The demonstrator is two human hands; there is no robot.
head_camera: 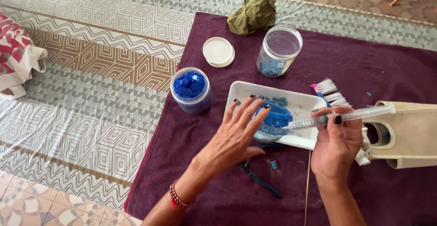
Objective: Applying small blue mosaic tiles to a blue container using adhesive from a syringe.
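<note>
two jars point(191, 91), one lid point(218, 51), one tray point(298, 102), one syringe point(339, 116), two hands point(234, 135), one green cloth point(253, 13)

Head view, steeply down, close.

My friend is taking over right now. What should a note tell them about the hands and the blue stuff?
Left hand: open, fingers resting on the blue tile-covered bowl in the white tray.
Right hand: holds a clear syringe, tip at the bowl.
Nearby: open jar of blue tiles, its lid off, a second jar almost empty, pliers on the purple cloth.
Done: the bowl's near side is tiled.
Left: cannot tell; the far side is hidden.
</note>
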